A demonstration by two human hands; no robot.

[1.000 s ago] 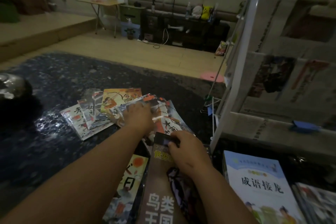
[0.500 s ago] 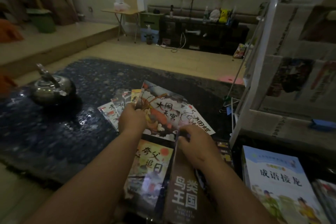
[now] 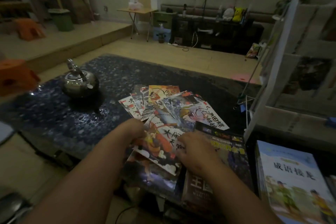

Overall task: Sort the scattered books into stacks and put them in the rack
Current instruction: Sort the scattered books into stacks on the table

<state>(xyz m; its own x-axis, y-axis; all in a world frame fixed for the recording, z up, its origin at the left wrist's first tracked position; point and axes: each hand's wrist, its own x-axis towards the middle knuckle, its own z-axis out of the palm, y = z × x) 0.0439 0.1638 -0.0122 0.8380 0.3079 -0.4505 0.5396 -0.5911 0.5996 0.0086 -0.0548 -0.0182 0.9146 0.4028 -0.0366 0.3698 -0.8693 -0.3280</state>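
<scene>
The left hand and right hand pinch the side edges of one thin picture book. It sits nearer than a moment ago, pulled off the fanned books on the desk. Stacking seems underway, and the rack waits.

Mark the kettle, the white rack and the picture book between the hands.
kettle [image 3: 78,85], head view, on its steel body.
white rack [image 3: 264,92], head view, on its left upright.
picture book [image 3: 160,142], head view, on the middle of its cover.
</scene>
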